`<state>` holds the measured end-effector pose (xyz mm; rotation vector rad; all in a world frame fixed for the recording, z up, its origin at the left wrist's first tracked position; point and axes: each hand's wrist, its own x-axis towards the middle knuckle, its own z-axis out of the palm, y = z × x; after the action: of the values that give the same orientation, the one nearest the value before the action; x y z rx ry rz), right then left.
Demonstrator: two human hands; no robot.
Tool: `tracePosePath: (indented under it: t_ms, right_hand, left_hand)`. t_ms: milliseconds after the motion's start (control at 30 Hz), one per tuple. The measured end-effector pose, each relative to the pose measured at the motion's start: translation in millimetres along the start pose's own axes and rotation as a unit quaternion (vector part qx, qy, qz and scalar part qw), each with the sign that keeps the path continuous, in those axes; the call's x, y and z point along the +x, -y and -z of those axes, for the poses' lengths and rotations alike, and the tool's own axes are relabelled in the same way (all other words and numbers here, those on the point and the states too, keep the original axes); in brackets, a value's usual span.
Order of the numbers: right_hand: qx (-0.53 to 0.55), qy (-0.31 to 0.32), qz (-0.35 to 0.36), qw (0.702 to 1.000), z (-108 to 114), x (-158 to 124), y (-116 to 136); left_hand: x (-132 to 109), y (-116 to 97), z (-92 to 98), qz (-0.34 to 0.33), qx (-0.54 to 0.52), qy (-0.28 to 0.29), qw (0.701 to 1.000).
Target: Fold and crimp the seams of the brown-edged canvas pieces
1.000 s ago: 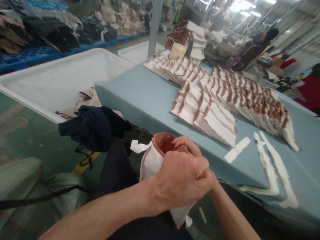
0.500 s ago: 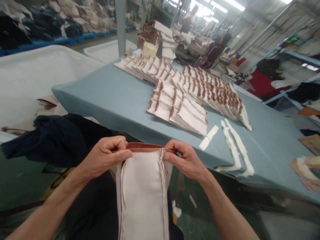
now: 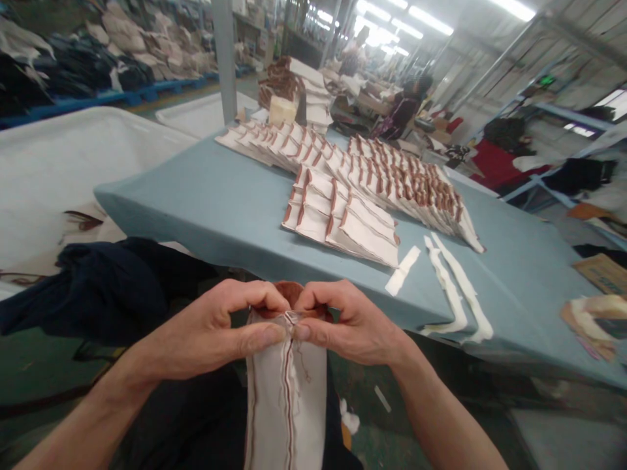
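Note:
A long white fabric piece with brown edging [image 3: 267, 405] hangs down in front of me, its seam running along the middle of the side facing me. At its top edge my left hand [image 3: 240, 323] pinches the cloth between thumb and fingers. My right hand [image 3: 337, 320] pinches the same edge just beside it, the two thumbs nearly meeting over the seam. Some brown lining shows behind my fingertips. A loose brown thread dangles right of the seam. Both hands are closed; the fingertips behind the cloth are partly hidden.
Ahead stands a blue-covered table [image 3: 161, 196] bearing overlapping rows of white, brown-edged pieces [image 3: 343, 215]. White strips [image 3: 448, 281] lie near its front edge. A large white bin [image 3: 73, 156] is at the left, with dark blue cloth [image 3: 102, 281] below. People sit in the background.
My hands have come together along the top edge. The fabric piece has turned, so a seam now lies between my thumbs where a flat panel faced me before.

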<state>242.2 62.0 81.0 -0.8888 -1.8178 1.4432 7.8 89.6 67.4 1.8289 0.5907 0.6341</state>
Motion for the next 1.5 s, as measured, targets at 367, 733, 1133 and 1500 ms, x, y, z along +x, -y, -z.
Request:
tracePosePath:
  t_ms: [367,733,1133,1500]
  right_hand:
    - [0.035,0.054,-0.030,0.997,-5,13,3]
    - [-0.083,0.005,-0.004,0.996,-6,17,16]
    - [-0.154,-0.019,0.013,0.988,-8,15,14]
    - [0.031,0.000,-0.100,0.994,-12,18,1]
  left_hand:
    - [-16,1,2.3,0.055,0.009,0.014,0.998]
    - [-14,-6,-2.2,0.057,0.007,-0.046,0.997]
    - [-8,-7,-7.6,0.078,0.035,-0.070,0.994]
    - [-5,-8,-11.2,0.063,0.051,-0.103,0.991]
